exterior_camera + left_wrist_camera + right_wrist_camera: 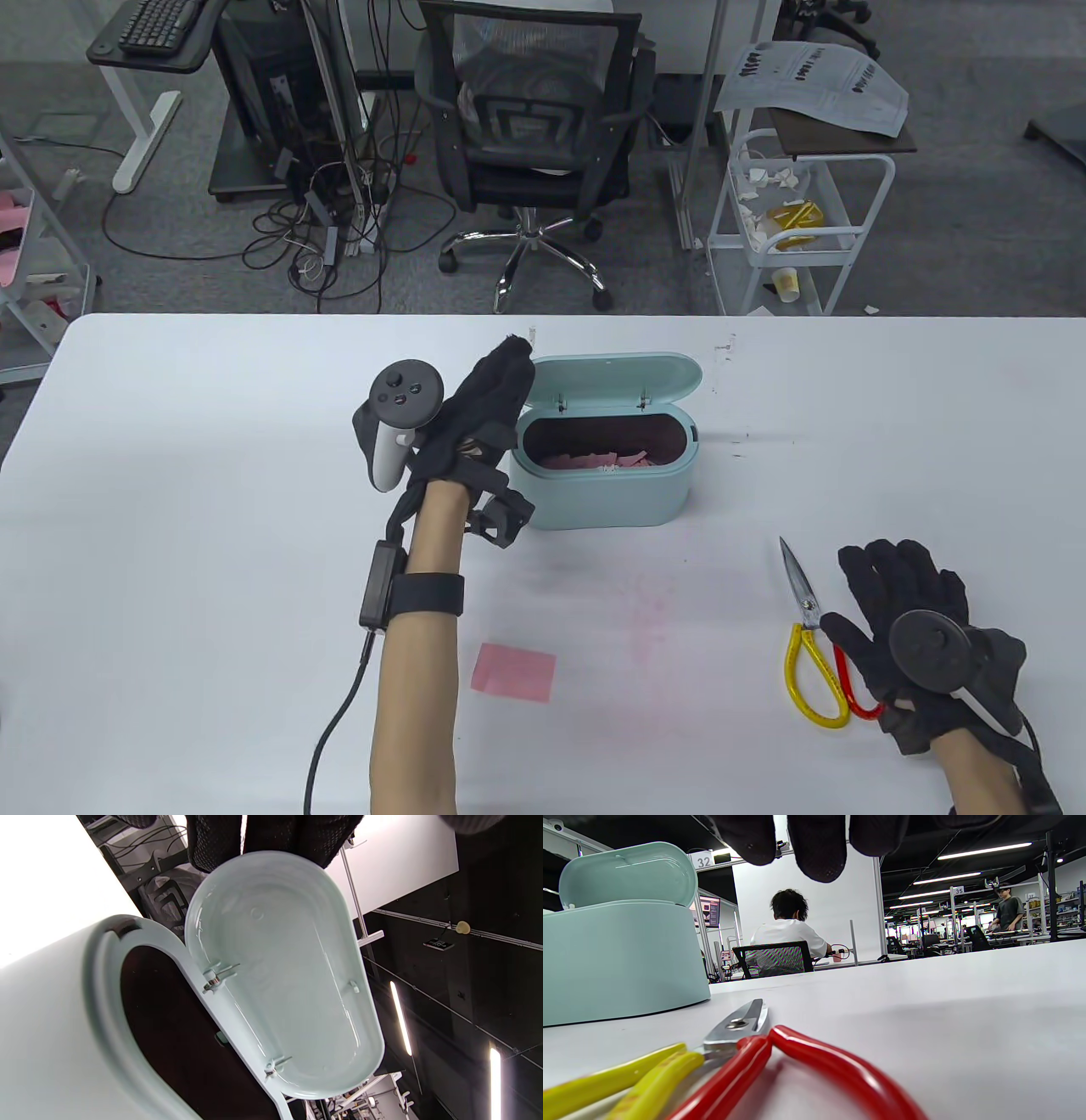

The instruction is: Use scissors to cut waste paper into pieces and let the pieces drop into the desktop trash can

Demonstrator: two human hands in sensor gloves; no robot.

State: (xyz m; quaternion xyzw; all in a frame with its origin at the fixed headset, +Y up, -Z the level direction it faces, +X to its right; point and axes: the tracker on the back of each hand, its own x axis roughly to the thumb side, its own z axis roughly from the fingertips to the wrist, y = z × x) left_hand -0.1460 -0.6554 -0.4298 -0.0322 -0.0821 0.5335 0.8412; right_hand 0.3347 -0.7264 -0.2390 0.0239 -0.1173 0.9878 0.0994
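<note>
Table view first: the left hand (475, 416) is up beside the desktop trash can (604, 484), fingers stretched straight and pointing away, their tips reaching the left end of the raised lid (615, 378). Nothing is grasped there; the fingers are simply extended against or just next to the lid edge, and which of the two is hard to tell. The can stands open just to the right of those fingers, pink paper pieces (598, 461) lying inside. Back near the left forearm, well behind the fingers, a pink sheet of paper (514, 671) lies flat on the white table (212, 509). Over on the other side, the right hand (920, 628) rests palm down, fingers spread and relaxed, holding nothing. The scissors (813, 641) lie closed just left of those fingers, blades pointing away, the red handle loop partly tucked under the palm, the yellow loop free.

Left wrist view: the gloved fingers (212, 840) hang over the top rim of the lid (280, 976), its pale inside facing the camera, the can's dark opening below.

Right wrist view: the fingertips (818, 849) hover loose above the table. Below them lie the scissors (734, 1060), red and yellow handles nearest, and the trash can (623, 959) sits off to the left, lid up.
</note>
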